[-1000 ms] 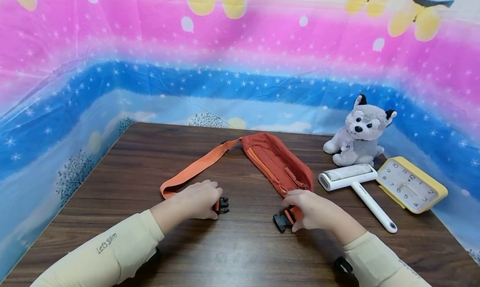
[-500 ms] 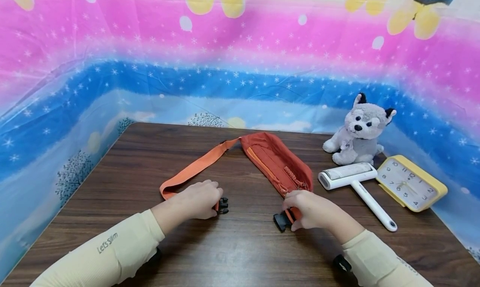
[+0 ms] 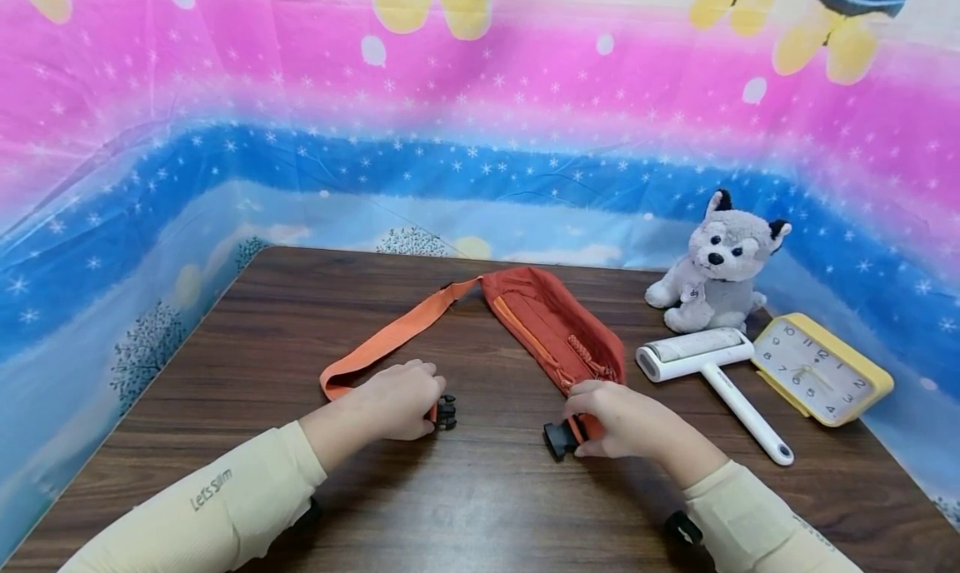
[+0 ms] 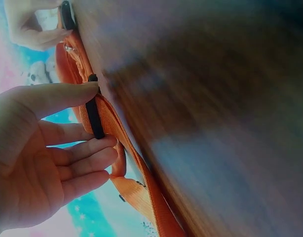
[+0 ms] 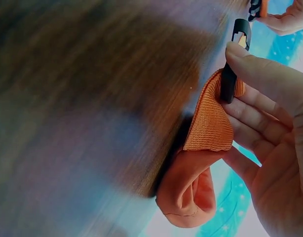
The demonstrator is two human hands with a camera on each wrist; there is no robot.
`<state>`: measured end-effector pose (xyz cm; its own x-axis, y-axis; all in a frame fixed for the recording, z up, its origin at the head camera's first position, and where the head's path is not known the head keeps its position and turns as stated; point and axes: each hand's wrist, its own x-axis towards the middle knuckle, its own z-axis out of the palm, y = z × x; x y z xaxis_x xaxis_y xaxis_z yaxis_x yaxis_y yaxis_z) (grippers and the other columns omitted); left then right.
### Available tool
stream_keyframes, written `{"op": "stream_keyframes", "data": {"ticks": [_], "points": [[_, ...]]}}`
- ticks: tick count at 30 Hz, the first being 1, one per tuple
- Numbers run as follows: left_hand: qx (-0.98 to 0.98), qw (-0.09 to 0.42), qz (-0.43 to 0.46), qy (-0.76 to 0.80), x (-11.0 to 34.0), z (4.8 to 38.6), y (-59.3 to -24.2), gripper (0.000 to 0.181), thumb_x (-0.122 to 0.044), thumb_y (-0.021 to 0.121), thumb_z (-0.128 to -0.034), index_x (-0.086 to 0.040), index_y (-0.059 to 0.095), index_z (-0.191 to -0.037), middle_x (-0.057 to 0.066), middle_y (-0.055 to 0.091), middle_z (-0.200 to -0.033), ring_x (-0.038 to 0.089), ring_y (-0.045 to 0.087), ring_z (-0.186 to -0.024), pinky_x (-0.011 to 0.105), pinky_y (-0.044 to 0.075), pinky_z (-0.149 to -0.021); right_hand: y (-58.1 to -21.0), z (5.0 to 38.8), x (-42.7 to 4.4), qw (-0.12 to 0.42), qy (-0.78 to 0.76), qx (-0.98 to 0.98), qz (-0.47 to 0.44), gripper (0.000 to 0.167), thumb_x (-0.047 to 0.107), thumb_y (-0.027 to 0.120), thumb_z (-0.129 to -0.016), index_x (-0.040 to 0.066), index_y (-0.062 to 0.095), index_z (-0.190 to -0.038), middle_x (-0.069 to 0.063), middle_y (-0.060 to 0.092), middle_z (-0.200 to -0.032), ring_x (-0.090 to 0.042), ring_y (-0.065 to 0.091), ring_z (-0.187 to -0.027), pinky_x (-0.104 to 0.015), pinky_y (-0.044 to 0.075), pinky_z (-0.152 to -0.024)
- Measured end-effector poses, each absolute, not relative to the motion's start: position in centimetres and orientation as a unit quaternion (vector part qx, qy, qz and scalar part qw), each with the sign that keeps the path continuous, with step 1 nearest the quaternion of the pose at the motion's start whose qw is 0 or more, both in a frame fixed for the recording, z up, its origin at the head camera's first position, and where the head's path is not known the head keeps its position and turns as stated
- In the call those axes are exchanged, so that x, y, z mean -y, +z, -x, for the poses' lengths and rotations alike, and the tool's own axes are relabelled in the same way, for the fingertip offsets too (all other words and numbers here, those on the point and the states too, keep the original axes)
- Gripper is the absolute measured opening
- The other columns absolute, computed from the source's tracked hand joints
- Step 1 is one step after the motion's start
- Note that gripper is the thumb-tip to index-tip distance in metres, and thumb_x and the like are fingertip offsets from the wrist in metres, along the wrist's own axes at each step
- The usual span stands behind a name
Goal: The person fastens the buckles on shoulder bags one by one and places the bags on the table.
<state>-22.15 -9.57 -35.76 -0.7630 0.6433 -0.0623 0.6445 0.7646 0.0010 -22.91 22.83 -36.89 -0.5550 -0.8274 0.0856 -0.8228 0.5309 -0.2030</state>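
A rust-red waist bag (image 3: 551, 319) lies on the table, its orange strap (image 3: 397, 327) looping out to the left. My left hand (image 3: 393, 398) pinches the black pronged buckle half (image 3: 446, 412) at the strap's end; in the left wrist view the thumb and fingertips press the buckle edge (image 4: 94, 113). With my right hand (image 3: 618, 419) I hold the black socket buckle half (image 3: 558, 440) by the bag's near end. Thumb and fingers grip that socket half (image 5: 229, 81) in the right wrist view. The two buckle halves face each other, apart, with bare wood between them.
To the right lies a white lint roller (image 3: 720, 373), beside a yellow clock (image 3: 821, 369). Behind them sits a grey plush husky (image 3: 720, 261). A printed cloth (image 3: 465, 156) hangs around the back and sides of the wooden table (image 3: 480, 506).
My right hand has shifted the socket buckle half very slightly to the left and turned it a little. The left hand and the bag have stayed in place.
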Motion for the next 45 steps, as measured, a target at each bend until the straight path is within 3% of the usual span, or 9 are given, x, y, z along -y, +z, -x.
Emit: {"op": "stream_keyframes", "data": {"ticks": [19,28,45], "points": [[-0.936,-0.014,-0.352,0.023,10.1,21.5,-35.0,0.024,-0.028,0.076,-0.0790,-0.011,0.059,-0.084,-0.002,0.048,-0.078,0.017,0.047,-0.073,0.032,0.042,-0.067,-36.5,22.6,-23.2,-0.019,-0.162,-0.874,0.458,0.031,0.028,0.079,-0.076,0.016,0.065,-0.101,0.008,0.056,-0.099,-0.008,0.053,-0.089,-0.028,0.047,-0.078],[-0.932,-0.020,-0.358,0.055,10.1,21.3,-35.0,0.025,-0.027,0.075,-0.0805,-0.011,0.057,-0.083,-0.002,0.045,-0.077,0.016,0.044,-0.071,0.030,0.039,-0.063,-36.2,22.4,-22.8,-0.049,-0.186,-0.877,0.439,0.032,0.028,0.078,-0.076,0.015,0.061,-0.100,0.006,0.057,-0.097,-0.009,0.053,-0.080,-0.026,0.047,-0.069],[-0.912,-0.070,-0.395,0.079,9.5,21.2,-34.9,0.027,-0.029,0.075,-0.0798,-0.010,0.055,-0.083,-0.003,0.041,-0.076,0.015,0.039,-0.070,0.029,0.036,-0.061,-36.1,22.2,-23.0,-0.086,-0.199,-0.877,0.428,0.032,0.027,0.079,-0.076,0.014,0.062,-0.100,0.007,0.058,-0.094,-0.010,0.056,-0.080,-0.031,0.048,-0.069]]}}
